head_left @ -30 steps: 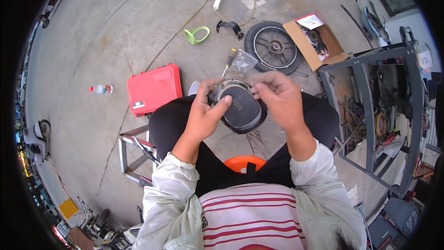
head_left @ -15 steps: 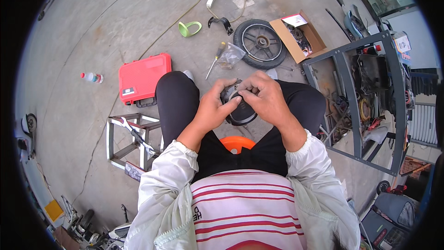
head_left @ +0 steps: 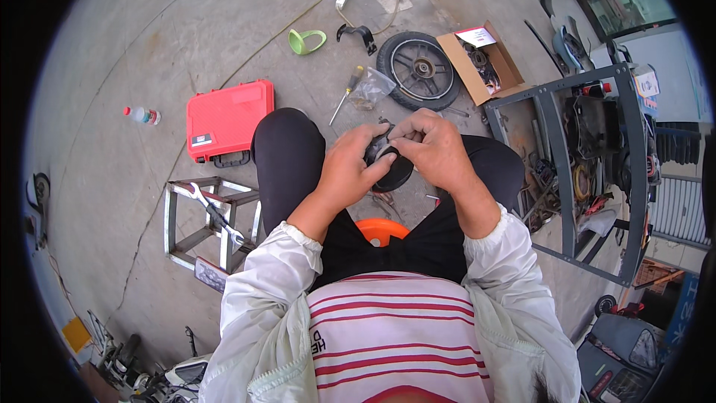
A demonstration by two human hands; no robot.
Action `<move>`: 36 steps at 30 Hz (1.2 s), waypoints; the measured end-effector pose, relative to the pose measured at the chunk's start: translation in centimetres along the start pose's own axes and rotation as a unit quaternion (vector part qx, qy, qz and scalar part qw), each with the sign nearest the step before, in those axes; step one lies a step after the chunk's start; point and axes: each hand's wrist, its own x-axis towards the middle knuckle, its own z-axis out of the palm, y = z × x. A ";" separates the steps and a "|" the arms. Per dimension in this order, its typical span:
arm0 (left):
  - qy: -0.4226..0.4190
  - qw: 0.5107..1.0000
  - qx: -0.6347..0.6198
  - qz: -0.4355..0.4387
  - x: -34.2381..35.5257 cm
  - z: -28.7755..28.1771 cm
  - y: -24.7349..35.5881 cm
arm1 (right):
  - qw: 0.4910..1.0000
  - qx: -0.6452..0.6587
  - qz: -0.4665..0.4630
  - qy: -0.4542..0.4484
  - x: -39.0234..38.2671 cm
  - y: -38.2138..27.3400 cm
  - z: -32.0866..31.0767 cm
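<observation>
Between my knees I hold a round black housing, its far side largely covered by my fingers. My left hand grips it from the left, thumb pressed on top. On the opposite side, my right hand is closed, thumb and fingertips pinched at the housing's upper edge. Whether a small piece sits in that pinch is hidden. Past my hands, a screwdriver with a yellow and black handle lies beside a clear plastic bag.
A spoked wheel with tyre and an open cardboard box lie ahead. Left are a red case, a bottle and a metal frame bearing a wrench. A grey rack stands right; an orange stool shows below me.
The housing has turned and tilted in my hands, showing less of its round face. My right hand has shifted slightly along its upper edge. Tools on the floor beneath show more.
</observation>
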 end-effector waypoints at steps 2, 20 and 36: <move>0.004 1.000 0.013 0.015 0.0 0.0 -0.2 | 1.000 -0.018 -0.019 -0.004 0.2 -0.3 0.0; -0.002 0.999 0.019 -0.027 0.0 -0.4 0.2 | 0.972 -0.211 -0.089 -0.044 1.0 -2.3 0.5; -0.032 0.960 -0.220 -0.169 0.2 -0.1 -1.9 | 0.972 -0.187 -0.105 -0.097 4.4 -1.4 0.1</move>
